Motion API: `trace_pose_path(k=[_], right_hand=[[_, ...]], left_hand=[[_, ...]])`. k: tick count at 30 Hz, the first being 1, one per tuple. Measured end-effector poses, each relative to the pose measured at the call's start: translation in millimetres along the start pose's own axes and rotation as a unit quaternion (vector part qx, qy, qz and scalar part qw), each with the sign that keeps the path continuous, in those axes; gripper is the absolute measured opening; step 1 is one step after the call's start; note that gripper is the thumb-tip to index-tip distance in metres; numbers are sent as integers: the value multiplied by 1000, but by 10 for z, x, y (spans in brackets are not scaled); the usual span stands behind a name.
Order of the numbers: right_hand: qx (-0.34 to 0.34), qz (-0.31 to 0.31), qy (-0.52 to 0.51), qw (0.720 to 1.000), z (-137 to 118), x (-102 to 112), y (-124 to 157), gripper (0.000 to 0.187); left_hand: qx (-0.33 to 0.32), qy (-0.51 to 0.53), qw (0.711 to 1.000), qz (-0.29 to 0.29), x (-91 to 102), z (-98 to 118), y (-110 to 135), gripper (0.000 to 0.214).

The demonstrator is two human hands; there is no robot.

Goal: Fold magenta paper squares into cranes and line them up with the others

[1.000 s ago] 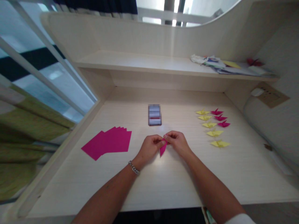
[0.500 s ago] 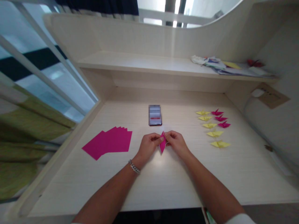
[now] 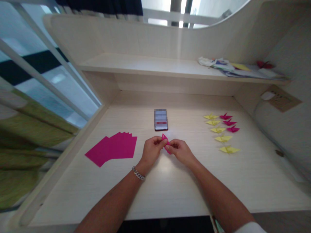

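A small folded pink origami paper (image 3: pixel 167 148) is pinched between my two hands, over the middle of the desk. My left hand (image 3: pixel 153 147) grips its upper left side, with the thumb lying across it. On the lower right side, my right hand (image 3: pixel 179 149) presses it between thumb and fingers. One narrow pointed end sticks up past the left fingertips; the fingers hide much of the rest. Just beyond my hands lies a phone (image 3: pixel 161 119) with a blurred screen. To the left, a fanned stack of pink paper squares (image 3: pixel 114 147) rests flat.
At the right stand several yellow paper cranes (image 3: pixel 218 130) in a column, beside three pink paper cranes (image 3: pixel 229 123). A shelf (image 3: pixel 145 69) runs across the back, with papers (image 3: pixel 240 67) on its right end. A cable (image 3: pixel 256 118) hangs along the right wall.
The pink folded paper has tilted, its top now leaning left. My right thumb and fingers have shifted down its right side, covering more of it.
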State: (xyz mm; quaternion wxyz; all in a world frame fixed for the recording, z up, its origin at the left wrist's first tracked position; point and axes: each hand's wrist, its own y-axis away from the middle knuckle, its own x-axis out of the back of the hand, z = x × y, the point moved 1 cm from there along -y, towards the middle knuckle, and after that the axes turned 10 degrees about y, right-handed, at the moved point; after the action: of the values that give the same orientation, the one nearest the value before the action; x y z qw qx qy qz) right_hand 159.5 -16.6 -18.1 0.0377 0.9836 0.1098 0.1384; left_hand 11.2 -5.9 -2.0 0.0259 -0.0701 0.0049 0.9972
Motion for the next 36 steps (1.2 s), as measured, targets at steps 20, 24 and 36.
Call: trace_pose_path(k=[20,24,36], right_hand=[[5,122,-81,989,-43,166,-71,23],[-21,122,-146,981,-26,96,-68,38],[-23,141,-142,979,-65,77,-48,33]], left_hand=[[36,38,998,-47,-46,-81,30,21],[34,58,998,-7,-32,-96,9,22],[9,99,995,-5,-34,-108,13,28]])
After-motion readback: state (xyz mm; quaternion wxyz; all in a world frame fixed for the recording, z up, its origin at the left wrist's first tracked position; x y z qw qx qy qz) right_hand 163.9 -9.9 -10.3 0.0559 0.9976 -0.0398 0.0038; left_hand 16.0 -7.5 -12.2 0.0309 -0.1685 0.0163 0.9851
